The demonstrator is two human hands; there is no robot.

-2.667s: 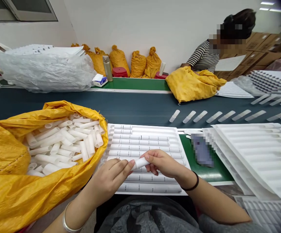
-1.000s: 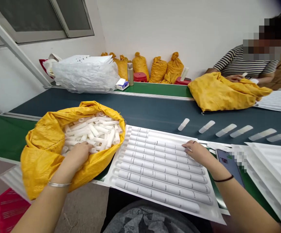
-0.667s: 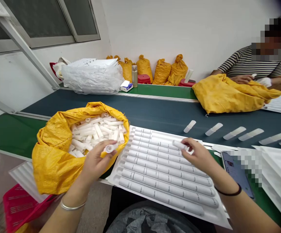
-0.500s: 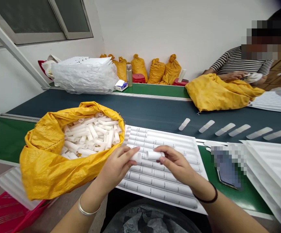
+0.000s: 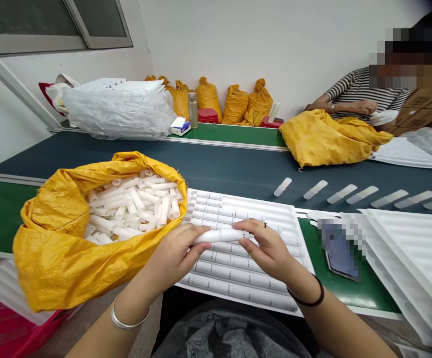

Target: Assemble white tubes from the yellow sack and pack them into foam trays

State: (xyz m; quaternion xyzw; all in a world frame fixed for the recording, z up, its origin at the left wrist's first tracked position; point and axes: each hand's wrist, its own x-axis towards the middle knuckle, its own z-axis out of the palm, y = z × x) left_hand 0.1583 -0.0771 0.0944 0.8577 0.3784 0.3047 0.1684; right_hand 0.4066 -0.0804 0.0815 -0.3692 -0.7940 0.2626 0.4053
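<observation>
Over the tray, my left hand (image 5: 176, 256) pinches a plain white plastic tube (image 5: 213, 235) between thumb and fingers. My right hand (image 5: 270, 248) grips a white tube with small print (image 5: 231, 234). The two pieces meet end to end in one straight line, level above the tray. Below them lies a white grooved tray (image 5: 255, 205), with printed white tubes (image 5: 238, 292) in many of its grooves. Left of the tray, an open yellow sack (image 5: 59, 263) is full of loose plain white tubes (image 5: 136, 201).
Behind the tray runs a dark conveyor belt (image 5: 234, 166) carrying a spaced row of white tubes (image 5: 315, 190). A phone (image 5: 341, 256) and stacked white trays (image 5: 406, 258) lie to the right. Across the belt, a co-worker in a striped sleeve (image 5: 352, 87) sits behind another yellow sack (image 5: 324, 139).
The two tube pieces, apart before, now touch end to end between my hands. The co-worker's hands have shifted. The whole view has turned slightly.
</observation>
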